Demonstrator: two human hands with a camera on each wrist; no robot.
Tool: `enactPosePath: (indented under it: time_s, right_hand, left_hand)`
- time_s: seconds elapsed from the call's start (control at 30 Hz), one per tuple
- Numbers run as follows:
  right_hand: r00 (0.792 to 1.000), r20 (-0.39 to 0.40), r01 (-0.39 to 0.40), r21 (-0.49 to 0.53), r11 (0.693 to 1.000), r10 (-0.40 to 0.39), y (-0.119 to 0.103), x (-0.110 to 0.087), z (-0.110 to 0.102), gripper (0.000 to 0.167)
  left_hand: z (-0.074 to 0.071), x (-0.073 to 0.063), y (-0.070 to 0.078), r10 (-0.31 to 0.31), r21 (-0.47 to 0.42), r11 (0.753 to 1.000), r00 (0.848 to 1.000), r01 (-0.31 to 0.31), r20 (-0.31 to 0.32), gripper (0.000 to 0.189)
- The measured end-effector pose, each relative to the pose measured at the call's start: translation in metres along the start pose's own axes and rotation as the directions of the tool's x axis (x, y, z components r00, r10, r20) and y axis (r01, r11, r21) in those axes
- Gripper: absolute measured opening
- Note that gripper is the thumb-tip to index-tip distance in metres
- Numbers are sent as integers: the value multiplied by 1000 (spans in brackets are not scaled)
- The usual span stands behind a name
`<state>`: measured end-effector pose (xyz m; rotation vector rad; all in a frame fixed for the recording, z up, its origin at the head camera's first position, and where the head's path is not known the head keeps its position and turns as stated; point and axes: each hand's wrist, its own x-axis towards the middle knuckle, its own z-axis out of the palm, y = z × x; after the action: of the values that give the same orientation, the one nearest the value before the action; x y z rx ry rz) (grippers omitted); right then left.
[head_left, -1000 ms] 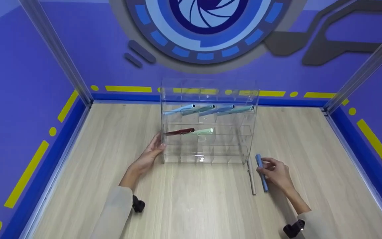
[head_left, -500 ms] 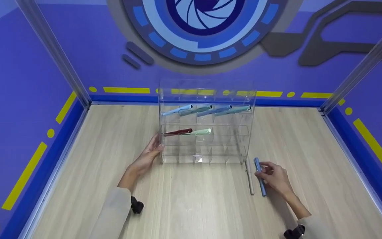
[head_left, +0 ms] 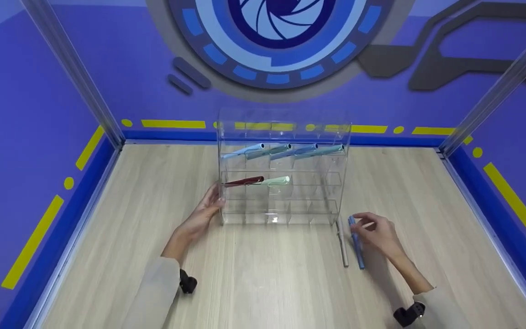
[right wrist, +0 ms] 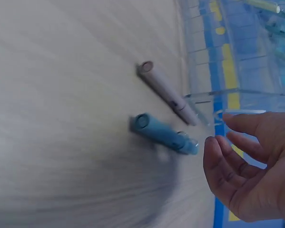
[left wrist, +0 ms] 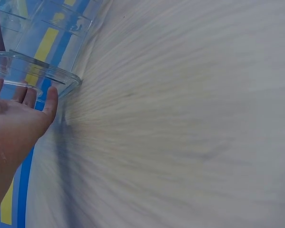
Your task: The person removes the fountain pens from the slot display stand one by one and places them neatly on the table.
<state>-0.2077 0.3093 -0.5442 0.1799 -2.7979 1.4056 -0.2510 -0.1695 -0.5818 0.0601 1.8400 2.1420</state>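
The right hand's (head_left: 377,233) loosely curled fingers (right wrist: 223,166) hold nothing, just beside the blue pen (head_left: 358,249) lying on the worktop's (head_left: 263,283) right half. The grey pen (head_left: 343,249) lies between it and the clear rack (head_left: 324,206). Toward the far edge, the rack holds six upper pens. The left hand (head_left: 199,219), fingers relaxed, touches its left side.

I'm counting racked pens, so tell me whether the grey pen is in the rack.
No, the grey pen lies on the table outside the rack, beside a blue pen.
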Motion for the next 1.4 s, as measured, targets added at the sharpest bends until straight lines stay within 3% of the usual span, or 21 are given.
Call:
enactPosePath:
  time_s: [0.3, 0.63, 0.97, 1.2, 1.4]
  right_hand:
    - [989, 119, 68, 163, 984, -88, -34, 13, 11, 30]
    - [969, 56, 211, 328, 921, -242, -67, 27, 32, 27]
    - [992, 78, 46, 522, 852, -101, -98, 47, 55, 43]
    - [981, 128, 46, 568, 822, -144, -111, 58, 67, 55]
    - [967, 193, 19, 598, 802, -167, -120, 65, 77, 60]
  left_hand:
    - [2, -3, 0, -16, -3, 1000, 1000, 16, -16, 73]
    - [2, -2, -2, -29, 6, 1000, 1000, 29, -10, 76]
    - [0, -3, 3, -9, 25, 1000, 1000, 9, 9, 74]
    - [0, -4, 4, 11, 28, 1000, 1000, -11, 15, 73]
    - [2, -2, 2, -11, 32, 999, 1000, 11, -3, 72]
